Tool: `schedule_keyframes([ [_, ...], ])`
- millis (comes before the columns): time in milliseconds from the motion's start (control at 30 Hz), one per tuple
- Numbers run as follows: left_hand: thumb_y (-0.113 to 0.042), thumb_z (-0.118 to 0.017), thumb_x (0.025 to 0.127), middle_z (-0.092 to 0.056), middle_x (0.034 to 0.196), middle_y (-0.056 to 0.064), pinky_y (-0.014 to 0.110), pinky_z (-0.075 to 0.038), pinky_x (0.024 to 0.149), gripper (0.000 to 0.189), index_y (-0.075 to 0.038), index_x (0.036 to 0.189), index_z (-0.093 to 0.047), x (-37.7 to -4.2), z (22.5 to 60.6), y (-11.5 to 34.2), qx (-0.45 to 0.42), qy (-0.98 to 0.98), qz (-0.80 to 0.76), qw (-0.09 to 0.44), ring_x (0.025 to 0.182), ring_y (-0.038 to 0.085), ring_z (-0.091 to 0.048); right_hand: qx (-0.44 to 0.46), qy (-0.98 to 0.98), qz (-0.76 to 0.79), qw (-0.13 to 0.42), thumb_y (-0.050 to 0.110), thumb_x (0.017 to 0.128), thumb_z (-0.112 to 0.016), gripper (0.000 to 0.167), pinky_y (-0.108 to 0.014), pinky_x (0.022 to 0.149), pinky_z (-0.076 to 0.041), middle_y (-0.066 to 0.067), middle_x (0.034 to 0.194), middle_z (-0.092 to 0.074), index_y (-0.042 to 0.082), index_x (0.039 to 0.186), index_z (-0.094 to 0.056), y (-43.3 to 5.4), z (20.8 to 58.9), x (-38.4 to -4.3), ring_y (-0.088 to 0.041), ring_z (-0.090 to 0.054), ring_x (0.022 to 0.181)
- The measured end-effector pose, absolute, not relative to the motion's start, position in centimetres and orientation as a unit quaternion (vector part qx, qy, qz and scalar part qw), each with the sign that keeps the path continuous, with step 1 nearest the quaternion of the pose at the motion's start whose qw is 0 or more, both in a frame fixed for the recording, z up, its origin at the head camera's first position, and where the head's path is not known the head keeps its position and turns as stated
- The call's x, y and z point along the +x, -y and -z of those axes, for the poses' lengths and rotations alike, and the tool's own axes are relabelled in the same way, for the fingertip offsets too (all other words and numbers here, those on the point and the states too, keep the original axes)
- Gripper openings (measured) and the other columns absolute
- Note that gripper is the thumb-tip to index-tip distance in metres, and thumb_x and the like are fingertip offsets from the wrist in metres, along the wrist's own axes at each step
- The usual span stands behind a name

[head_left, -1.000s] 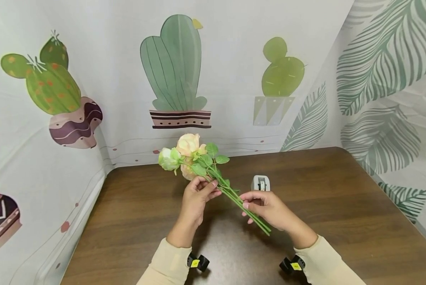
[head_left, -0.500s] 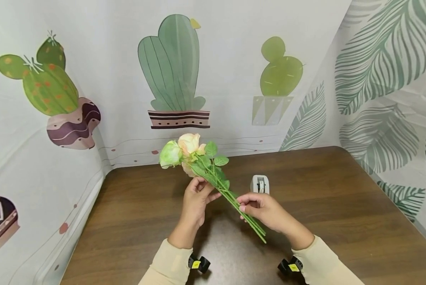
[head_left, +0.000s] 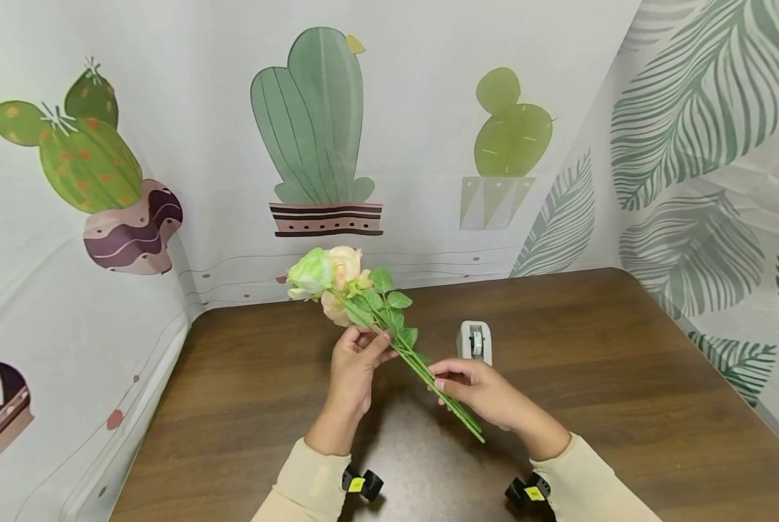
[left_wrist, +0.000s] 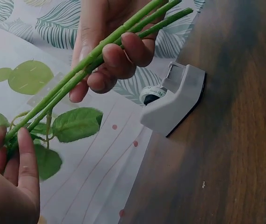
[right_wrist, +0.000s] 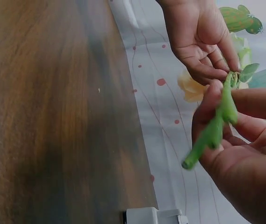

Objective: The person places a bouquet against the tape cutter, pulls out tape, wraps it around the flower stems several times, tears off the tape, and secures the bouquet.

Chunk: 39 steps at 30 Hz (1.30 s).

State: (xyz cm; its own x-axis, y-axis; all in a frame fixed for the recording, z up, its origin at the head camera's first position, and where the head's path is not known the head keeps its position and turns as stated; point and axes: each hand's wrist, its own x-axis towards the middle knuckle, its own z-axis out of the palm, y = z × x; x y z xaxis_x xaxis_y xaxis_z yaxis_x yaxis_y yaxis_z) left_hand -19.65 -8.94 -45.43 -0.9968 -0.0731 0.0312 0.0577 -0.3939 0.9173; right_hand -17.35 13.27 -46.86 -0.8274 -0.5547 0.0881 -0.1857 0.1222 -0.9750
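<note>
A small bunch of roses (head_left: 343, 264), one pale green and the others peach, is held slantwise over the table with blooms up to the left. My left hand (head_left: 358, 366) pinches the stems just below the leaves. Lower down, my right hand (head_left: 487, 391) pinches the same stems between thumb and fingers. Three green stems (left_wrist: 83, 70) lie close together in the left wrist view, their cut ends past the right fingers. In the right wrist view the stem ends (right_wrist: 224, 112) point toward the camera, and the blooms are partly hidden behind the left hand (right_wrist: 193, 32).
A white tape dispenser (head_left: 475, 342) with a roll in it stands on the brown wooden table (head_left: 591, 348), just beyond my right hand. Behind the table hangs a white cloth (head_left: 422, 94) printed with cacti and leaves.
The pale green rose has come up closer against the peach blooms. My right hand has shifted slightly left and down along the stems, whose lower ends now sit further left and lower.
</note>
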Motion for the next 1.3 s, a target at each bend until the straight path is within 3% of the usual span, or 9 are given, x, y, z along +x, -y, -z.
schedule_keyframes([
  [167,0.005,-0.067,0.091,-0.072,0.089,-0.002,0.029,-0.06,0.073,0.021,-0.005,0.109,-0.064,-19.6,45.6,9.0,0.007,0.55,0.833,0.06,0.078,0.011,-0.068,-0.238,-0.733,0.612,0.177,0.009,0.106,-0.047,0.023,-0.028,0.067,-0.056,-0.02,0.091,-0.067,-0.001,0.123,-0.059,-12.8,46.8,-17.1,-0.016,-0.062,0.077],
  [300,0.004,-0.068,0.091,-0.071,0.09,-0.004,0.028,-0.058,0.072,0.024,-0.003,0.113,-0.065,-19.5,45.7,9.0,0.009,0.552,0.831,0.069,0.077,0.01,-0.067,-0.213,-0.716,0.629,0.215,0.01,0.108,-0.04,0.024,-0.023,0.053,-0.05,-0.009,0.087,-0.058,0.0,0.126,-0.054,-12.3,46.7,-16.7,-0.011,-0.057,0.066],
  [433,0.005,-0.068,0.091,-0.071,0.09,-0.003,0.027,-0.058,0.073,0.024,-0.002,0.113,-0.065,-19.5,45.8,9.0,0.012,0.556,0.828,0.073,0.076,0.009,-0.066,-0.201,-0.703,0.639,0.237,0.016,0.11,-0.039,0.026,-0.019,0.045,-0.036,-0.006,0.087,-0.056,0.003,0.126,-0.054,-12.2,46.5,-16.4,-0.007,-0.045,0.056],
  [567,0.004,-0.067,0.091,-0.07,0.092,-0.001,0.028,-0.059,0.075,0.025,0.003,0.116,-0.063,-19.6,45.7,9.1,0.004,0.582,0.811,0.059,0.079,0.011,-0.067,-0.201,-0.704,0.639,0.236,0.018,0.11,-0.04,0.026,-0.017,0.045,-0.031,-0.004,0.083,-0.055,0.002,0.123,-0.057,-12.4,46.4,-16.6,-0.006,-0.039,0.053],
  [767,-0.011,-0.065,0.098,-0.07,0.102,0.012,0.036,-0.062,0.077,0.022,0.004,0.114,-0.062,-20.0,44.9,10.8,-0.042,0.695,0.715,-0.063,0.09,0.02,-0.07,-0.189,-0.724,0.629,0.209,0.019,0.109,-0.044,0.028,-0.018,0.045,-0.03,-0.001,0.08,-0.054,-0.003,0.119,-0.058,-13.0,46.4,-17.1,-0.005,-0.037,0.053],
  [933,-0.02,-0.061,0.1,-0.07,0.104,0.027,0.036,-0.06,0.077,0.028,0.006,0.108,-0.064,-19.4,43.8,12.5,-0.158,0.771,0.578,-0.217,0.09,0.024,-0.07,-0.19,-0.743,0.613,0.191,0.017,0.108,-0.044,0.027,-0.018,0.045,-0.03,-0.004,0.08,-0.054,-0.003,0.117,-0.06,-13.1,46.3,-17.2,-0.004,-0.036,0.052],
  [1033,-0.019,-0.058,0.102,-0.071,0.109,0.027,0.032,-0.059,0.079,0.029,0.006,0.114,-0.066,-18.7,43.2,12.3,-0.225,0.764,0.543,-0.269,0.095,0.025,-0.071,-0.196,-0.754,0.599,0.186,0.015,0.108,-0.045,0.027,-0.019,0.044,-0.031,-0.004,0.079,-0.055,-0.004,0.116,-0.061,-13.1,46.4,-17.2,-0.004,-0.036,0.05],
  [1133,-0.014,-0.06,0.101,-0.072,0.108,0.024,0.031,-0.059,0.08,0.024,0.003,0.116,-0.067,-17.7,42.6,10.9,-0.251,0.746,0.572,-0.232,0.094,0.022,-0.07,-0.201,-0.768,0.582,0.177,0.016,0.107,-0.046,0.024,-0.019,0.044,-0.032,-0.004,0.077,-0.056,-0.002,0.112,-0.062,-13.0,46.4,-17.1,-0.003,-0.037,0.05],
  [1300,-0.004,-0.066,0.092,-0.073,0.108,0.005,0.034,-0.057,0.091,0.024,-0.011,0.114,-0.069,-16.2,42.1,8.2,-0.298,0.812,0.501,-0.016,0.1,0.012,-0.067,-0.226,-0.807,0.527,0.141,0.018,0.107,-0.048,0.022,-0.02,0.048,-0.034,-0.005,0.075,-0.059,0.004,0.099,-0.064,-12.8,46.5,-16.8,-0.002,-0.04,0.052],
])
